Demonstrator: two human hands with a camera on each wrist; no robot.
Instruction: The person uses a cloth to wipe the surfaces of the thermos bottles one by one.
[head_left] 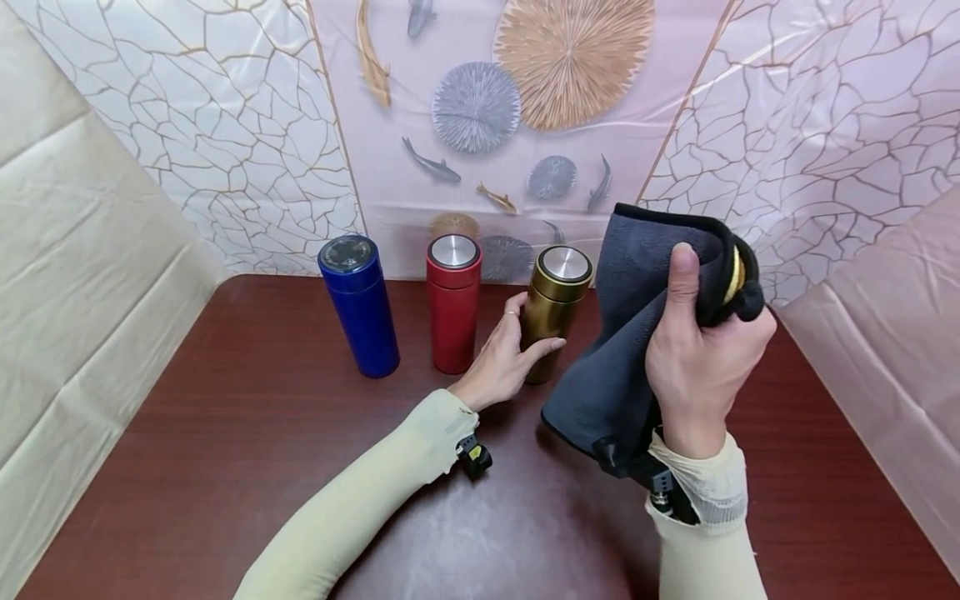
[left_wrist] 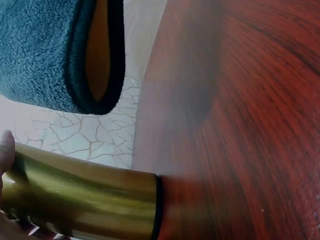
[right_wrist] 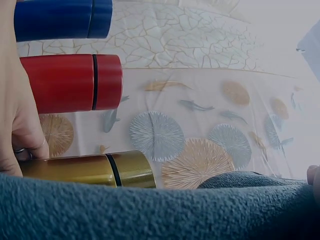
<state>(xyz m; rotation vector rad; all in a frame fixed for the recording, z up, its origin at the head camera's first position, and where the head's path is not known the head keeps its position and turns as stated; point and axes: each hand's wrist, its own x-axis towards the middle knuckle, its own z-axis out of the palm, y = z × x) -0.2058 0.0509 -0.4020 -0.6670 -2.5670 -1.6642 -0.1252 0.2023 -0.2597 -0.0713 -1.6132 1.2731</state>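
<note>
My left hand (head_left: pixel 498 354) grips the gold thermos flask (head_left: pixel 551 312), thumb across its front and fingers behind it. The flask has a silver-topped lid and stands at the right end of the row; its lower body and dark base rim show in the left wrist view. Raised beside it on the right, my right hand (head_left: pixel 701 367) clutches a dark grey plush cloth (head_left: pixel 611 375) with black edging, thumb pointing up over the folds. Some yellow shows at the bunched top of the cloth. In the right wrist view the cloth (right_wrist: pixel 150 212) covers part of the gold flask.
A red thermos flask (head_left: pixel 453 308) stands just left of the gold one, and a blue thermos flask (head_left: pixel 362 312) farther left. All are near the back of the dark red-brown table (head_left: pixel 225 467). Patterned sheeting (head_left: pixel 240 100) hangs behind; pale drapes (head_left: pixel 82 275) flank the sides.
</note>
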